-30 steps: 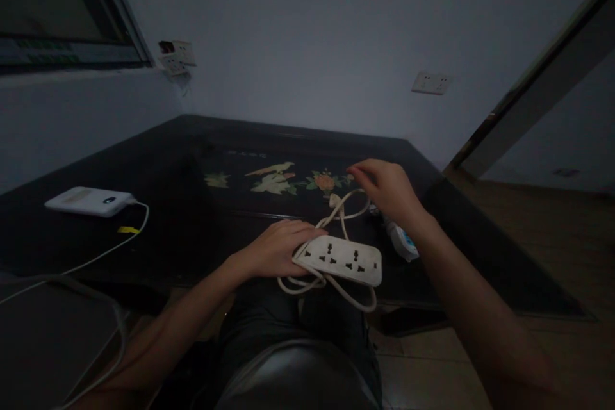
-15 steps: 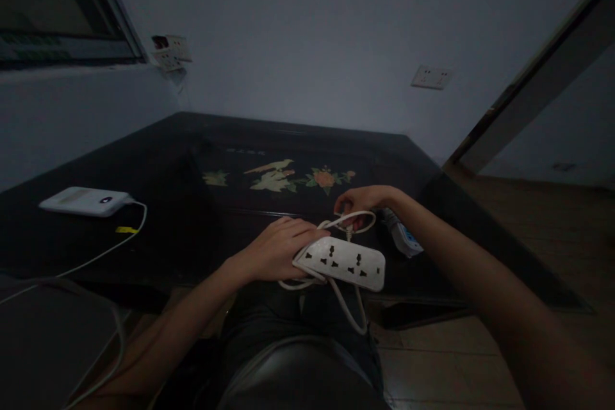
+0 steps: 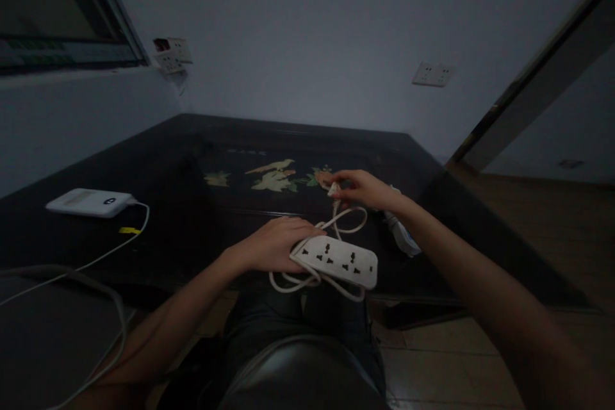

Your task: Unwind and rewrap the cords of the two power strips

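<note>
A white power strip (image 3: 336, 260) with several sockets lies tilted near the front edge of the dark table. My left hand (image 3: 275, 243) is closed around its left end, together with wraps of its white cord (image 3: 288, 283). Loops of that cord hang below the strip and curl above it. Past the strip, my right hand (image 3: 354, 188) pinches the white plug (image 3: 333, 189) at the cord's end, with the cord running down from it to the strip. Beneath my right forearm sits a white and blue object (image 3: 403, 236), partly hidden, whose kind I cannot make out.
On the left of the dark table (image 3: 250, 134) lies a white power bank (image 3: 91, 202) with a thin white cable (image 3: 115, 242). A yellow tag (image 3: 129, 230) is beside it. Wall sockets (image 3: 432, 74) are on the wall behind. A grey surface (image 3: 48, 333) stands at lower left.
My right hand has moved up and left with the plug, pulling the cord out from the strip. The hanging loop below has drawn up. The power strip has shifted slightly left.
</note>
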{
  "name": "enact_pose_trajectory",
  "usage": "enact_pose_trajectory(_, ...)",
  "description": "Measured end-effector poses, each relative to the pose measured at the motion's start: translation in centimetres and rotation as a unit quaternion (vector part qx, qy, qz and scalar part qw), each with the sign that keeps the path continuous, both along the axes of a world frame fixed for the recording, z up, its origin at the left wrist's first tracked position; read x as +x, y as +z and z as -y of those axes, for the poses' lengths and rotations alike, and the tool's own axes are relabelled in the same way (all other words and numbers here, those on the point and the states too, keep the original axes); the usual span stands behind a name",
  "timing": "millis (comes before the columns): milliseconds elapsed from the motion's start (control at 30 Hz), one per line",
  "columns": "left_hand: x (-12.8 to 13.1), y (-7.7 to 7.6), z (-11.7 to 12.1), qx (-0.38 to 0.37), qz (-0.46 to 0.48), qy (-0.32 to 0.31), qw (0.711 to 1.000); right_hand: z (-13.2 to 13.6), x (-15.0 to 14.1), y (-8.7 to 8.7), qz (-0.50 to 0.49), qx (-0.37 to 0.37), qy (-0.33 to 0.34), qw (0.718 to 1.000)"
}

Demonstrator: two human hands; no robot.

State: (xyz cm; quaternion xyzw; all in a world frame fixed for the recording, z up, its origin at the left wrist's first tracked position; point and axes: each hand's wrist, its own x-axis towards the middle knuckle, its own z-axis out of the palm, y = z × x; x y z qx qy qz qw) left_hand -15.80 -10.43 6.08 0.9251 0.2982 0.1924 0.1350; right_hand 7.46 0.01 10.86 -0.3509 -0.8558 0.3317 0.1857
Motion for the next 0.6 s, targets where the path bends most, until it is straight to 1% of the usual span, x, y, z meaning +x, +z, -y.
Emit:
enact_pose_trajectory(100,-0.3,0.0,-0.2,-0.019,0.009,0.029,0.999,1.7,-0.7,2.2,-0.017,0.116,-0.03,0.993)
enact_pose_trajectory(167,-0.5,0.1,-0.2,-0.028,0.005,0.057,0.998,3.1,-1.0,3.9,-0.034,0.185,-0.041,0.981)
enact_pose_trajectory(233,-0.8,-0.1,-0.4,-0.044,0.003,0.082,0.996,4.6,-1.2,5.3,-0.054,0.239,-0.051,0.968)
enact_pose_trajectory(300,-1.1,-0.6,-0.7,-0.062,0.02,0.118,0.991,6.2,-1.6,5.9,-0.067,0.278,-0.049,0.957)
enact_pose_trajectory(333,-1.2,-0.9,-1.0,-0.07,0.035,0.141,0.987,7.0,-1.8,5.8,-0.068,0.299,-0.039,0.951)
enact_pose_trajectory(367,-1.4,-1.3,-1.3,-0.079,0.052,0.164,0.982,7.8,-2.1,5.5,-0.064,0.32,-0.022,0.945)
enact_pose_trajectory(433,-1.6,-1.9,-1.8,-0.097,0.096,0.195,0.971,9.2,-3.0,4.0,-0.047,0.376,0.032,0.925)
enact_pose_trajectory(500,-1.9,-2.3,-2.3,-0.118,0.139,0.205,0.962,10.4,-4.1,1.6,-0.028,0.442,0.086,0.892)
enact_pose_trajectory(600,-2.4,-2.8,-2.9,-0.148,0.201,0.228,0.941,11.5,-5.3,-2.4,-0.011,0.535,0.129,0.835)
